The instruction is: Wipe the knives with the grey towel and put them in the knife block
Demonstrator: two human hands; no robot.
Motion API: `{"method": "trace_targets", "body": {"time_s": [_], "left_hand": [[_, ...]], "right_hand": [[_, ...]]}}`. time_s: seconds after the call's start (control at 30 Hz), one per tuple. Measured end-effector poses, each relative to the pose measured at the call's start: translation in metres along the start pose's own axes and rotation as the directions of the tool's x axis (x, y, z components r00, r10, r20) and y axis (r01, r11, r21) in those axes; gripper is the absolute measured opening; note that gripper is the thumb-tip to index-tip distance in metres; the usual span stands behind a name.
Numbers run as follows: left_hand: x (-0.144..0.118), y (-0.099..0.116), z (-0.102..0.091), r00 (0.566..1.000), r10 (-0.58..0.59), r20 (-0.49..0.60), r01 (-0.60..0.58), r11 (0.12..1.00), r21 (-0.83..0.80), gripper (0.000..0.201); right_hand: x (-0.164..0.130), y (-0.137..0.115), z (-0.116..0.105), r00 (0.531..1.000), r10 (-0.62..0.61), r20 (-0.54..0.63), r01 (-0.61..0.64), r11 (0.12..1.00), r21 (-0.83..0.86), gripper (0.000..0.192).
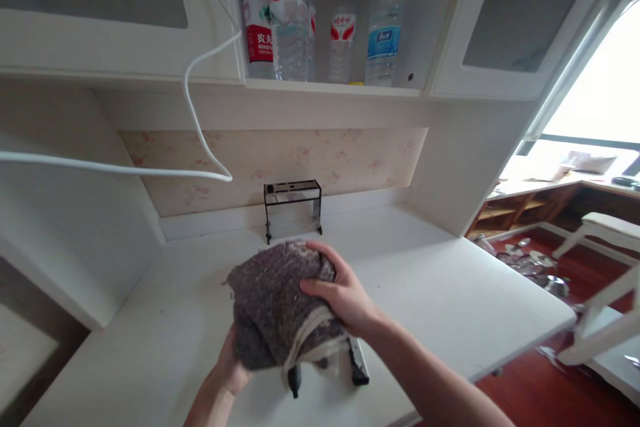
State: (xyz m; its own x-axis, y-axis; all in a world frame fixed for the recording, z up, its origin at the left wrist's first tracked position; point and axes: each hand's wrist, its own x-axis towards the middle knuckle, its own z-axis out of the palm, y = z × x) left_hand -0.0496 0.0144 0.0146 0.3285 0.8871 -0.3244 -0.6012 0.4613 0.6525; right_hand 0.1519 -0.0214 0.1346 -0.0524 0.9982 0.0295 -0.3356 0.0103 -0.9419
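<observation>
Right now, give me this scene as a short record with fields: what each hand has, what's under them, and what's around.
left hand: left hand under the grey cloth, gripping its lower edge
right hand: right hand pressed on top of the grey cloth
under the cloth: black-handled tool, mostly hidden
surface: white desk
back of desk: clear holder against the wall
shelf above: water bottles
hanging: white cable
</observation>
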Motion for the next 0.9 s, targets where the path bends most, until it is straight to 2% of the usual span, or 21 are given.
{"method": "trace_targets", "body": {"time_s": [0.03,0.07,0.1,0.13,0.2,0.23,0.27,0.3,0.33,0.4,0.47,0.5,0.57,0.6,0.67,0.73,0.77,0.83,0.9], "left_hand": [[-0.001,0.001,0.003,1.000,0.009,-0.014,-0.009,1.000,0.012,0.027],[-0.001,0.002,0.005,0.999,0.021,-0.032,-0.020,1.000,0.022,0.027],[-0.001,0.004,0.007,0.998,0.033,-0.054,-0.032,0.999,0.028,0.026],[-0.001,0.006,0.008,0.996,0.043,-0.079,-0.041,0.999,0.023,0.025],[0.001,0.009,0.009,0.989,0.071,-0.128,-0.071,0.997,-0.001,0.021],[0.001,0.010,0.009,0.986,0.080,-0.145,-0.083,0.996,-0.014,0.019],[0.002,0.010,0.008,0.984,0.085,-0.153,-0.090,0.996,-0.024,0.017],[0.003,0.009,0.008,0.984,0.085,-0.158,-0.090,0.995,-0.028,0.016],[0.003,0.008,0.007,0.984,0.083,-0.160,-0.088,0.996,-0.025,0.015],[0.005,0.006,0.006,0.984,0.074,-0.163,-0.073,0.997,0.008,0.015],[0.009,0.003,0.003,0.984,0.055,-0.170,-0.047,0.998,0.051,0.014],[0.010,0.002,0.002,0.983,0.045,-0.181,-0.032,0.997,0.071,0.014],[0.014,0.001,-0.001,0.977,0.035,-0.210,-0.012,0.994,0.107,0.015],[0.015,0.001,-0.002,0.974,0.038,-0.225,-0.010,0.992,0.124,0.016],[0.016,0.000,-0.004,0.969,0.057,-0.240,-0.018,0.987,0.160,0.018],[0.016,0.000,-0.005,0.971,0.077,-0.229,-0.030,0.979,0.203,0.020],[0.016,-0.001,-0.005,0.972,0.089,-0.218,-0.036,0.971,0.236,0.021],[0.014,-0.002,-0.004,0.976,0.114,-0.188,-0.048,0.946,0.321,0.024],[0.013,-0.003,-0.002,0.979,0.124,-0.159,-0.051,0.915,0.400,0.027]], "right_hand": [[0.002,-0.026,0.000,0.990,-0.144,-0.012,0.143,0.988,-0.065,0.064],[0.004,-0.051,0.000,0.955,-0.296,-0.036,0.290,0.951,-0.110,0.065],[0.004,-0.076,-0.002,0.898,-0.434,-0.076,0.422,0.897,-0.133,0.066],[0.004,-0.097,-0.005,0.818,-0.560,-0.131,0.542,0.827,-0.150,0.065],[0.002,-0.124,-0.019,0.623,-0.740,-0.255,0.718,0.670,-0.189,0.066],[0.001,-0.129,-0.029,0.540,-0.776,-0.327,0.758,0.617,-0.213,0.068],[-0.001,-0.128,-0.043,0.480,-0.779,-0.404,0.766,0.596,-0.240,0.071],[-0.004,-0.121,-0.059,0.449,-0.749,-0.487,0.742,0.617,-0.264,0.074],[-0.008,-0.108,-0.078,0.443,-0.689,-0.573,0.686,0.672,-0.278,0.077],[-0.020,-0.069,-0.118,0.454,-0.520,-0.723,0.519,0.815,-0.260,0.083],[-0.042,-0.021,-0.157,0.494,-0.293,-0.819,0.285,0.944,-0.166,0.088],[-0.055,0.002,-0.175,0.521,-0.175,-0.836,0.163,0.981,-0.104,0.090],[-0.084,0.040,-0.201,0.547,0.023,-0.837,-0.066,0.998,-0.015,0.087],[-0.098,0.053,-0.211,0.550,0.066,-0.833,-0.122,0.993,-0.002,0.086],[-0.119,0.063,-0.221,0.574,0.043,-0.818,-0.165,0.984,-0.064,0.083],[-0.129,0.060,-0.222,0.603,-0.057,-0.796,-0.206,0.952,-0.225,0.078],[-0.129,0.056,-0.219,0.616,-0.126,-0.777,-0.243,0.909,-0.340,0.075],[-0.124,0.050,-0.208,0.692,-0.264,-0.672,-0.298,0.743,-0.599,0.068],[-0.114,0.048,-0.190,0.834,-0.306,-0.459,-0.259,0.518,-0.815,0.055]]}}
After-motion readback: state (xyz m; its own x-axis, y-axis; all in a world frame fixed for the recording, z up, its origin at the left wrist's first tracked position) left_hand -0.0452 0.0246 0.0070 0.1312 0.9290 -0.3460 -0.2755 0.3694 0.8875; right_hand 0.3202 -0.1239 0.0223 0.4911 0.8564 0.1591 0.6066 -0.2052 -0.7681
